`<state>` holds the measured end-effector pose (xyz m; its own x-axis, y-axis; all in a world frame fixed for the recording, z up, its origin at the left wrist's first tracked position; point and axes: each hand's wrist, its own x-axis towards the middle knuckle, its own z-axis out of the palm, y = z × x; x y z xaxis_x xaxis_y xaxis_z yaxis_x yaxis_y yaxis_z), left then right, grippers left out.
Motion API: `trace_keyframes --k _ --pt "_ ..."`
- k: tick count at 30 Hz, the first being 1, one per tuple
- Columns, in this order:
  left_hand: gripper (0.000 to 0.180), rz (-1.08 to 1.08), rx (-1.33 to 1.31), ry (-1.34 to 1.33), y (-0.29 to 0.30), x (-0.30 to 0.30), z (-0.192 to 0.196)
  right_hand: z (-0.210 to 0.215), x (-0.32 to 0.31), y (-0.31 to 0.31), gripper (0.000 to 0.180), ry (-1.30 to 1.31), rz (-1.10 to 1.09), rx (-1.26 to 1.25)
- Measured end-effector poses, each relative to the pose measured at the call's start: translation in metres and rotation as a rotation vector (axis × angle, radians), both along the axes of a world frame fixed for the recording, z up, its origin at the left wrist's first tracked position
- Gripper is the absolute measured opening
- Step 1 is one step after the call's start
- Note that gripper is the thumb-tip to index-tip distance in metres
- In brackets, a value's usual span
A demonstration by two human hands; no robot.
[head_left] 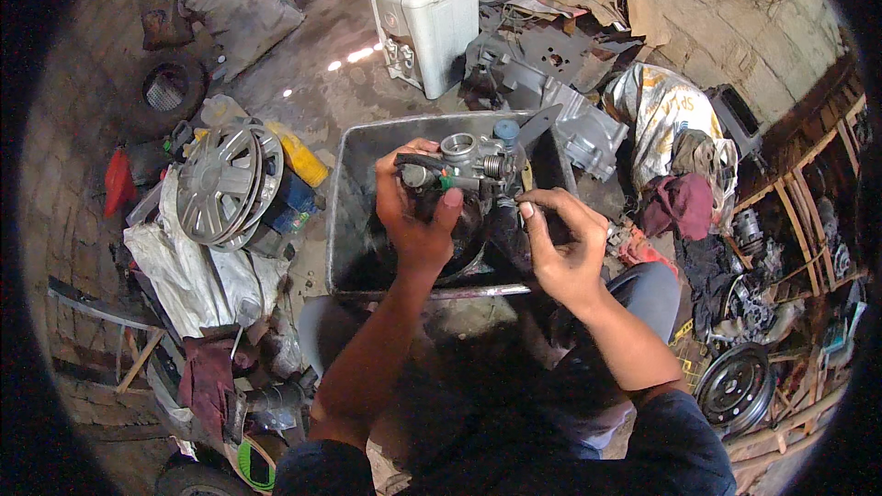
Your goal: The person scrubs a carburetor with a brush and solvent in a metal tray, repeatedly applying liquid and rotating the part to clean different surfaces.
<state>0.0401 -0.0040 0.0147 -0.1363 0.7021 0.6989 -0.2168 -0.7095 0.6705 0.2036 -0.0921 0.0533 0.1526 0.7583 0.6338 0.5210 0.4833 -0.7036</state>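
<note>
Hands grip metal carburettor over grey tray.

This is a rough car-repair workshop with brick walls and a dirty concrete floor. Car parts lie everywhere: a silver hubcap at left, a tyre at upper left, a steel wheel at lower right, a white fluid tank at top centre beside grey metal brackets. Oily rags and wooden shelves of small engine parts fill the right side. A metal tub sits at centre.
</note>
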Motion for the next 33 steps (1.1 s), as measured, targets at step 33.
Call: trace_keyframes --k 33 --pt "0.046 0.110 -0.205 0.086 -0.019 0.005 0.003 -0.016 -0.004 0.006 0.045 -0.381 -0.023 0.220"
